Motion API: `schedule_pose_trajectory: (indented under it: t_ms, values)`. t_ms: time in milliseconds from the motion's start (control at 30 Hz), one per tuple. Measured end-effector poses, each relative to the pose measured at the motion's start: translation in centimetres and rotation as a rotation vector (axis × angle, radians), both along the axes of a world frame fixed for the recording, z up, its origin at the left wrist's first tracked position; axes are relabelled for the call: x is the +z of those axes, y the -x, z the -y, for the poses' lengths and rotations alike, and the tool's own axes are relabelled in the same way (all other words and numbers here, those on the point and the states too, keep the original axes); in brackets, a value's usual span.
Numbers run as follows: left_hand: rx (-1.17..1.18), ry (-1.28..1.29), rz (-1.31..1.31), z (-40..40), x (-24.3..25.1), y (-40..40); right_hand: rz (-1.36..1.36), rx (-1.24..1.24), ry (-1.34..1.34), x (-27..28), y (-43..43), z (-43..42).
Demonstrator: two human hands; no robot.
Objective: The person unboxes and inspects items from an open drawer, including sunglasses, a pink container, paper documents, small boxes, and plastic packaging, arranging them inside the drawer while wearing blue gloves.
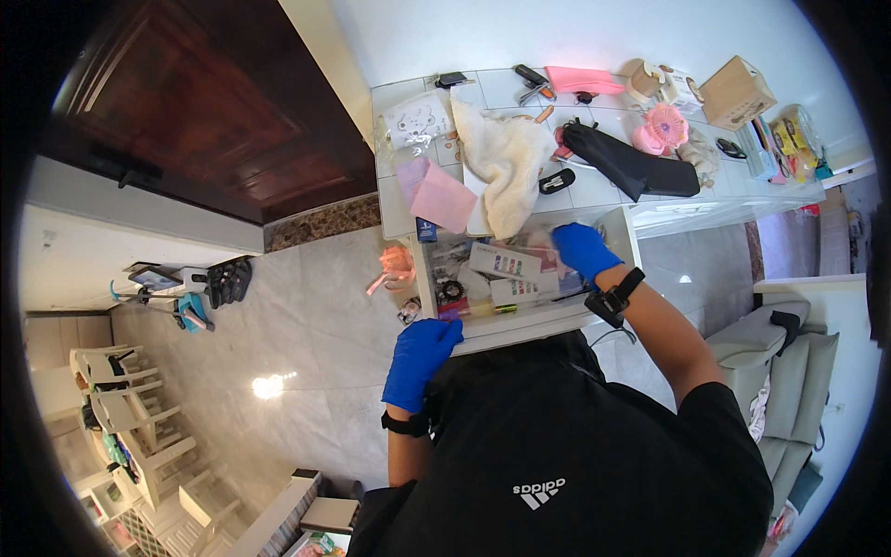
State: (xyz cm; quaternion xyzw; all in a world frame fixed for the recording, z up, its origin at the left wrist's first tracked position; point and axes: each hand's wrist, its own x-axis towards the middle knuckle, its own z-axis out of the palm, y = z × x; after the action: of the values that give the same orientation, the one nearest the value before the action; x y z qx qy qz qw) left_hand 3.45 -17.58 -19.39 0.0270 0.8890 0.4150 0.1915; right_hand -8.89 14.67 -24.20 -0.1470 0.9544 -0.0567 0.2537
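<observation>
A pulled-out white drawer (518,333) lies before me, filled with small items. My left hand (422,360), in a blue glove, grips the left corner of the drawer front. My right hand (585,252), gloved too, reaches into the drawer's right side with its fingers pointing down among the contents; the fingertips are hidden. Close to it lie white cards with coloured patches (507,262) and a second such card (523,287). A round black object (451,289) and a small yellow-green item (506,308) lie further left and forward.
On the tiled cabinet top (397,202) lie a cream fleece cloth (501,153), pink paper (443,198), a black pouch (637,163), a pink fan (665,127) and a wooden box (738,94). An orange ribboned item (395,267) is left of the drawer. A grey sofa (786,383) stands right.
</observation>
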Motion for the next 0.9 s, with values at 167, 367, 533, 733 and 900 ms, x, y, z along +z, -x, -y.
schedule_pose_trajectory:
  t_ms: [167,367,533,733,900]
  values:
    - [0.019,-0.016,-0.032,0.3,-0.2,-0.4,0.118,-0.023,-0.486,3.1,-1.0,-3.5]
    - [0.034,-0.041,-0.107,0.3,-0.5,-0.8,-0.339,0.006,-0.443,7.8,-2.9,-1.4]
    - [0.010,-0.010,-0.133,0.4,-0.2,-0.8,-0.035,0.107,0.464,4.6,-2.6,4.2]
    - [0.090,-0.105,-0.135,0.3,-0.6,-1.3,-0.269,0.201,0.360,-2.9,-1.2,10.5]
    - [0.032,-0.013,-0.177,0.3,-1.5,-1.5,-0.368,0.266,0.275,-3.2,-0.4,12.3]
